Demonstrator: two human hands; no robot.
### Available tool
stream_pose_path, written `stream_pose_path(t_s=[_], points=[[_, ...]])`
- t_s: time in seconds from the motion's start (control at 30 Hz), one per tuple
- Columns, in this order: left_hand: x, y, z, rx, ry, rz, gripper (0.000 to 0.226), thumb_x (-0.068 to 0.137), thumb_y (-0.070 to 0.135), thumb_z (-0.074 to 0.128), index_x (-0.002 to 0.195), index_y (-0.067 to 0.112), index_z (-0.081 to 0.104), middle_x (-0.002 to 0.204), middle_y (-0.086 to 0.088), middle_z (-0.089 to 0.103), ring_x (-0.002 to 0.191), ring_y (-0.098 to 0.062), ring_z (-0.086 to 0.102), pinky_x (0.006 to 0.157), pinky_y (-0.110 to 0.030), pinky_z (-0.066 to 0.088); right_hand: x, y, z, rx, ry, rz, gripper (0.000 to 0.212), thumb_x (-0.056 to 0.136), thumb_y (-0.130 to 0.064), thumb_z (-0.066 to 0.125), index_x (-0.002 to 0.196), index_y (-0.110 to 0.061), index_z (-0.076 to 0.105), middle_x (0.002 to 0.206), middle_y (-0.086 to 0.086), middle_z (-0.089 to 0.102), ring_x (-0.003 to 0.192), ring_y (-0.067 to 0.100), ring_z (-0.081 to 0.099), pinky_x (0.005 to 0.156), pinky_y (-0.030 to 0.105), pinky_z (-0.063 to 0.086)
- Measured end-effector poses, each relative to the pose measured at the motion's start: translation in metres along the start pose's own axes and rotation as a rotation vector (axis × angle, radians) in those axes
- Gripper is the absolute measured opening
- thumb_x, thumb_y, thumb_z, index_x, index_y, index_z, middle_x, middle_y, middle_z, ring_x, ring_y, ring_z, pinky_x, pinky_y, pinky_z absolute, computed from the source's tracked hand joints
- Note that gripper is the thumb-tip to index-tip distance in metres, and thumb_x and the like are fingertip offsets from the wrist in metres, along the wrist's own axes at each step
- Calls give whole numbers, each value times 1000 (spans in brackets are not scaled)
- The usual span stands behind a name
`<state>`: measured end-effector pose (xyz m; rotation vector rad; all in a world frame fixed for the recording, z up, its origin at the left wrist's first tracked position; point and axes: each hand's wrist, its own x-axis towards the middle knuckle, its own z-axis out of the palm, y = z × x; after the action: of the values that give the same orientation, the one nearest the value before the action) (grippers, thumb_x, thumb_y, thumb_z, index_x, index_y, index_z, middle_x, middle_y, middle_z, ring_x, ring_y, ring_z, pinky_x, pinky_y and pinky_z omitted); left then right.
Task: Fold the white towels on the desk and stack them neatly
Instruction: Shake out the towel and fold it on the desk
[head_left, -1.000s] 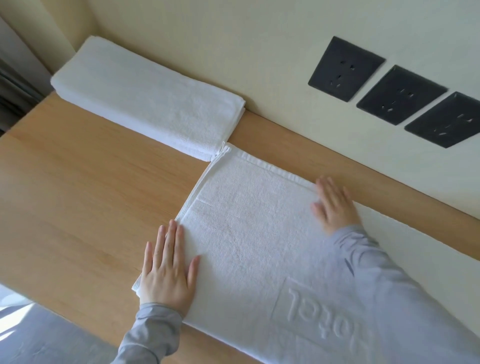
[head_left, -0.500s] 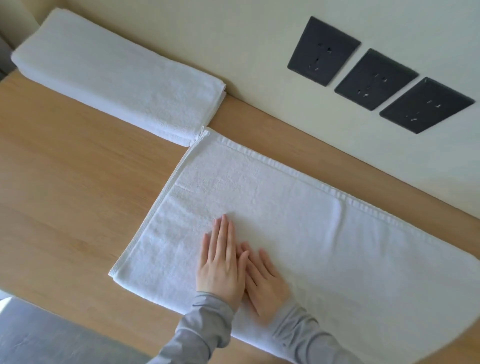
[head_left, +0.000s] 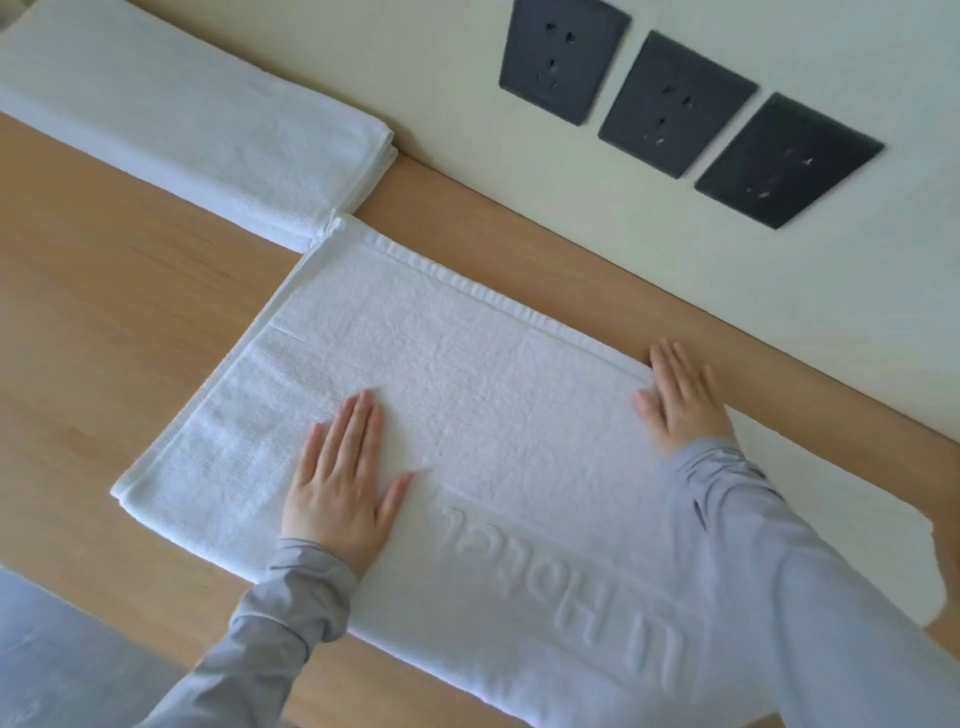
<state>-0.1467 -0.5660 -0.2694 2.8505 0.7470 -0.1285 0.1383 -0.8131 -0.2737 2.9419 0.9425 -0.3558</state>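
A white towel (head_left: 467, 374) with embossed "HOTEL" lettering lies spread flat on the wooden desk (head_left: 104, 322). My left hand (head_left: 343, 483) presses flat on its near left part, fingers straight. My right hand (head_left: 680, 395) lies flat at the towel's far edge, fingers straight, near the wall. A stack of folded white towels (head_left: 197, 119) sits at the back left against the wall, and the spread towel's far left corner touches it.
Three dark wall sockets (head_left: 675, 104) sit on the cream wall above the desk. The desk's front edge runs along the lower left, with grey floor (head_left: 62, 649) beyond it. Bare wood shows left of the spread towel.
My hands were side by side at the towel's middle; they have slid apart, the left staying near the left part, the right moving to the far edge at the right.
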Motion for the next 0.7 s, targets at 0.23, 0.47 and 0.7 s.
stream_pose_path(t_s=[0.23, 0.47, 0.7], points=[[-23, 71, -1, -112, 57, -38, 67, 94, 46, 16, 148, 5, 16, 156, -7, 12, 145, -24, 9, 118, -41, 8, -74, -78, -5, 154, 259, -200, 58, 88, -25, 33, 137, 6, 37, 144, 23, 38, 135, 39, 33, 108, 57, 23], [-48, 113, 26, -82, 49, -53, 69, 97, 45, 7, 143, -1, 30, 151, -13, 27, 140, -26, 24, 115, -38, 10, -147, -99, 35, -37, 59, -602, 57, 89, -44, 38, 135, -13, 48, 145, 3, 42, 136, 17, 37, 108, 49, 35], [-47, 112, 34, -58, 55, -94, 64, 94, 40, 19, 149, 8, 17, 156, -6, 20, 143, -19, 19, 118, -33, 2, -65, 13, 14, -119, 5, -435, 64, 92, -51, 13, 147, -21, 3, 156, -2, 6, 145, 20, 8, 117, 48, 13]])
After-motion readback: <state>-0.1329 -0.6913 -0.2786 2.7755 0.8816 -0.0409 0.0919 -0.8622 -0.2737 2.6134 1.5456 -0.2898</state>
